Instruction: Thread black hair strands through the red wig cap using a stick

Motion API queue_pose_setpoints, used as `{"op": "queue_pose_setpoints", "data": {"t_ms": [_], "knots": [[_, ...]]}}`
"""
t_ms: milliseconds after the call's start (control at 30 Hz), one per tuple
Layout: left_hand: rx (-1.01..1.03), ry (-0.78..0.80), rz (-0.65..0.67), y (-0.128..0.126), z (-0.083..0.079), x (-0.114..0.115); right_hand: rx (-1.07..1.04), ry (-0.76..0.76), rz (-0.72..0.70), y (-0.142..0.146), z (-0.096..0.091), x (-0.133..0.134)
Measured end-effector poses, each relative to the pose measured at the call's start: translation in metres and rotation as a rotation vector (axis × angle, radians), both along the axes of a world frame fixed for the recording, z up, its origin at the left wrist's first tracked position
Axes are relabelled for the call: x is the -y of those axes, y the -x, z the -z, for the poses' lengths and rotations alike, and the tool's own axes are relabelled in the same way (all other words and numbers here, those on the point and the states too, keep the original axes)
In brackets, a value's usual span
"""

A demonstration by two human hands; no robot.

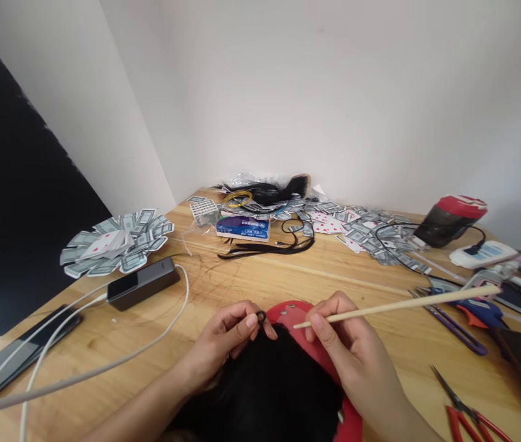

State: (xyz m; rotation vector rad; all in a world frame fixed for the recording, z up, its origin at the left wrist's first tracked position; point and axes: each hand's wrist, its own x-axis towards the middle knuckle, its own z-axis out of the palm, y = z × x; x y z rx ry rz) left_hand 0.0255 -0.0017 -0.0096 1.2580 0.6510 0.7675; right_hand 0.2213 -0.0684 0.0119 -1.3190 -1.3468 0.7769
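My left hand (238,330) is closed, pinching a small dark loop (261,317) between thumb and fingertips at the upper edge of a mass of black hair (283,387). Whether the loop is a curl of that hair I cannot tell. The hair lies over a red base (290,314) dotted with small metallic spots. My right hand (346,344) grips a thin wooden chopstick (394,307), its narrow tip pointing left above the red base and its thick end reaching far to the right. Both hands are close together over the hair.
Beyond the hands are a blue box (242,228), black strands (274,248) and scattered playing cards (371,230). On the left sit more cards (113,242), a dark power bank (143,283) with white cables and a phone (30,350). Red-handled pliers (466,408) and purple tweezers (454,328) lie right.
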Motion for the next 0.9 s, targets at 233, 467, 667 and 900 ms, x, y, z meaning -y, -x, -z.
{"op": "queue_pose_setpoints", "data": {"t_ms": [233, 467, 667, 900], "knots": [[0.035, 0.023, -0.049, -0.001, -0.003, 0.001, -0.187, 0.051, -0.037, 0.0, -0.006, -0.001], [-0.05, -0.207, -0.14, 0.003, -0.011, 0.004, -0.148, 0.064, -0.036, 0.003, -0.005, 0.002], [-0.079, -0.335, -0.138, 0.007, -0.009, 0.01, -0.138, 0.038, -0.033, 0.003, 0.001, 0.001], [-0.017, -0.176, -0.12, 0.004, -0.002, 0.012, -0.147, 0.054, -0.061, 0.002, -0.003, -0.001]]}}
